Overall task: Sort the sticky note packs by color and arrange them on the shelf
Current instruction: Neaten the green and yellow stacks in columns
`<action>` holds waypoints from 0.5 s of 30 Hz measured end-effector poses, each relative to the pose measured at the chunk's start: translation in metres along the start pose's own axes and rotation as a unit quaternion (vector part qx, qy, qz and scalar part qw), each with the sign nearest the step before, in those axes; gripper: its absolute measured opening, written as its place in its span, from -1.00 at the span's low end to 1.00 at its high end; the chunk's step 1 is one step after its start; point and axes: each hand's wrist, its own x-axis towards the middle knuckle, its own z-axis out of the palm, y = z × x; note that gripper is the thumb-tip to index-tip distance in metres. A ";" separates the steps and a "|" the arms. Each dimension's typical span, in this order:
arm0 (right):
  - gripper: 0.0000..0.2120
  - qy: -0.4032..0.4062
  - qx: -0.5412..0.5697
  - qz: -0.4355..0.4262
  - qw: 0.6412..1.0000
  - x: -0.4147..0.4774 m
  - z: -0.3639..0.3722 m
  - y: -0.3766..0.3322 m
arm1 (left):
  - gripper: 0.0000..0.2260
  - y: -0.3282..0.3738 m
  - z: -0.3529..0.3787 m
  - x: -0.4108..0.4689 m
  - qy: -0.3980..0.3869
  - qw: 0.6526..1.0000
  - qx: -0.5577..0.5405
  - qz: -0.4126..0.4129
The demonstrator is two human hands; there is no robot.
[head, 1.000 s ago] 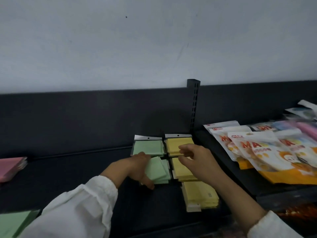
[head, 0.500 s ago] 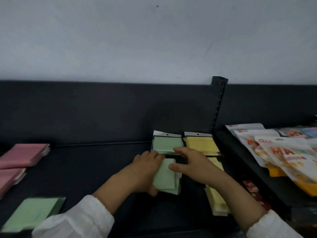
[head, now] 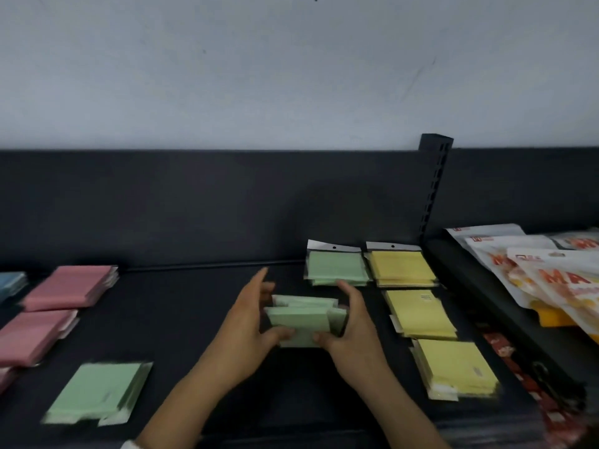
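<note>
Both forearms are bare from the left hand and the right hand back to the frame's lower edge, with only a thin sliver of white sleeve cuff visible far behind the left hand.

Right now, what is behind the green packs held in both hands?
Behind the held packs, another green stack with a white tab lies at the shelf back, beside a yellow stack. The right hand covers part of its front edge.
</note>
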 end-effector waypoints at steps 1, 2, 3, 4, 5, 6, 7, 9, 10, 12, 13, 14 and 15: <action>-0.21 -0.003 -0.001 0.001 1.000 -0.001 0.000 -0.001 | -0.22 -0.004 0.000 -0.001 0.008 0.999 -0.037 -0.028; -0.20 -0.009 -0.003 0.003 1.000 -0.001 0.001 0.000 | -0.32 -0.007 0.001 -0.002 0.005 0.997 -0.065 -0.044; -0.19 -0.016 -0.007 0.009 1.000 -0.001 0.001 0.001 | -0.43 -0.008 0.002 -0.003 0.000 0.995 -0.084 -0.052; -0.17 -0.024 -0.012 0.016 1.000 -0.001 0.001 0.002 | -0.54 -0.009 0.004 -0.004 -0.003 0.994 -0.091 -0.052; -0.17 -0.033 -0.016 0.022 0.999 -0.003 0.002 0.002 | -0.61 -0.009 0.004 -0.005 -0.006 0.995 -0.090 -0.048; -0.17 -0.045 -0.022 0.028 0.998 -0.004 0.002 0.002 | -0.64 -0.007 0.005 -0.007 -0.009 0.995 -0.086 -0.043; -0.20 -0.058 -0.029 0.034 0.997 -0.005 0.002 0.002 | -0.66 -0.007 0.006 -0.008 -0.012 0.996 -0.081 -0.041; -0.24 -0.080 -0.048 0.042 0.995 -0.008 0.004 0.002 | -0.69 -0.006 0.010 -0.011 -0.015 0.998 -0.062 -0.029; -0.25 -0.084 -0.057 0.044 0.994 -0.008 0.005 0.002 | -0.69 -0.004 0.012 -0.012 -0.016 0.999 -0.045 -0.021; -0.24 -0.084 -0.065 0.046 0.993 -0.009 0.006 0.003 | -0.69 0.000 0.019 -0.016 -0.013 1.000 -0.009 -0.008; -0.23 -0.085 -0.064 0.046 0.993 -0.009 0.007 0.003 | -0.70 0.001 0.023 -0.017 -0.004 1.000 0.002 -0.002; -0.22 -0.088 -0.062 0.045 0.993 -0.009 0.007 0.003 | -0.71 0.003 0.026 -0.019 0.007 1.000 0.009 0.001; -0.23 -0.094 -0.062 0.043 0.993 -0.009 0.007 0.004 | -0.70 0.004 0.028 -0.019 0.017 1.000 0.015 0.001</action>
